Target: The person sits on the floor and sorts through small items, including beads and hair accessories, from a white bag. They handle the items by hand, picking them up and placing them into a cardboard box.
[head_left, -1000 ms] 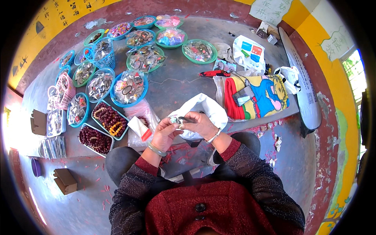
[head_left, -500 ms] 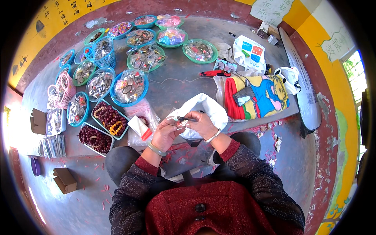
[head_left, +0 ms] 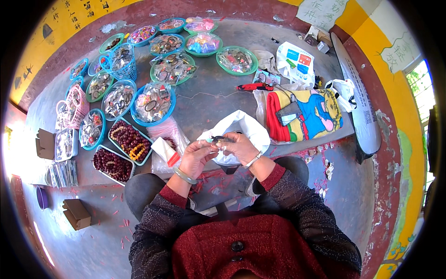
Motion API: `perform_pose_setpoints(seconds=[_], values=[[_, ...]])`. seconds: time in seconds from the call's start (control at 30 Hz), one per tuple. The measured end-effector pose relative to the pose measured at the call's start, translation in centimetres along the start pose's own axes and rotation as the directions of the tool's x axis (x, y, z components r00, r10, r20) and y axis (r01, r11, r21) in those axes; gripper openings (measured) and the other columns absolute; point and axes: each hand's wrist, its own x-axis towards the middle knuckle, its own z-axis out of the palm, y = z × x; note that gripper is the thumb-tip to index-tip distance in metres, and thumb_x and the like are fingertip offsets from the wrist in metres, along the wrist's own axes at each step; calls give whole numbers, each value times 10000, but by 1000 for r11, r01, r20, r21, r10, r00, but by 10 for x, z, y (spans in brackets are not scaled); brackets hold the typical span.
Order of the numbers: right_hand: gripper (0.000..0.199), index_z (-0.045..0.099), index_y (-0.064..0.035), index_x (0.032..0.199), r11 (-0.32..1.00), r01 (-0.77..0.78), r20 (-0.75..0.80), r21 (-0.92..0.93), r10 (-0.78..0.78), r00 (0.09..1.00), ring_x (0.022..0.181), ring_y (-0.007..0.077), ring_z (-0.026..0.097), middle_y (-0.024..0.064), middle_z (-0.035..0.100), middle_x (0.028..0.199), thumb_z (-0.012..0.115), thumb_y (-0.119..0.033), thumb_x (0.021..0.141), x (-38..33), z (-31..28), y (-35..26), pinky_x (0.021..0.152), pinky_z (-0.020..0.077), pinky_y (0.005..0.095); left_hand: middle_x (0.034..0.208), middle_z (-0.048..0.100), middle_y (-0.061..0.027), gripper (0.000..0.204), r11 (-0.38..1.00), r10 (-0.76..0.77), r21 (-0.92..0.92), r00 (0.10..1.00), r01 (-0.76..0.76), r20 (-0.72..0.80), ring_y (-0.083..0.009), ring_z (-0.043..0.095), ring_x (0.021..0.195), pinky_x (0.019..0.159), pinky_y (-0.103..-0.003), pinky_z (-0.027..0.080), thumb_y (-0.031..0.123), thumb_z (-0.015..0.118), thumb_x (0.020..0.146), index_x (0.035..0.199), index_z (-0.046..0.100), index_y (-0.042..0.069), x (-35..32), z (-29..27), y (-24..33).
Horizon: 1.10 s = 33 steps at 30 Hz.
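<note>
In front of me, above an open white plastic bag (head_left: pixel 255 132), both my hands meet with fingertips pinched. A small dark, cord-like piece (head_left: pixel 217 138) with a pale bluish end is between them, too small to name surely. My right hand (head_left: pixel 242 149) grips it from the right. Close against it, my left hand (head_left: pixel 193 159) has its thumb and fingers pressed together at the piece's left side; the fingers partly hide what they pinch. Beside my left wrist lies a stack of clear plastic sleeves (head_left: pixel 160 132) with a white-and-red packet (head_left: pixel 165 151) on top.
Trays of dark red bead bracelets (head_left: pixel 114 163) sit to the left. Behind them stand several baskets, including a blue one (head_left: pixel 153 104) and a green one (head_left: pixel 237 60), filled with small bagged items. A colourful folded blanket (head_left: pixel 302 116) with a phone-like dark object (head_left: pixel 289 113) lies right.
The dark piece has shifted slightly between my fingertips, and its pale bluish end now shows. The whitish, reddish bit seen earlier between my hands is less visible. My arms stay nearly in place.
</note>
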Motion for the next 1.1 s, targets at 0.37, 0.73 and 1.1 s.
perform_pose_setpoints(seconds=[0.37,0.73,1.1], values=[[152,475,-16,882,960,251,9,-124,-252,968,639,54,528,7,546,703,581,-21,773,9,-3,9,528,425,195,886,618,-101,108,999,-47,8,999,47,-15,-221,607,846,755,-308,497,32,501,832,907,577,23,3,1,1],[157,477,-21,744,947,108,-71,-303,-135,988,547,47,523,21,562,657,634,-34,744,7,-6,6,434,375,186,879,614,-121,48,995,-61,73,997,65,-56,-197,611,801,711,-276,517,-17,526,811,831,552,18,5,0,0],[287,584,25,950,914,224,51,-337,-220,974,737,79,560,42,613,807,690,-92,710,3,-7,0,665,453,220,886,613,-99,70,996,-26,85,998,30,-49,-191,609,805,694,-291,524,-17,528,812,834,554,44,5,-1,-3]])
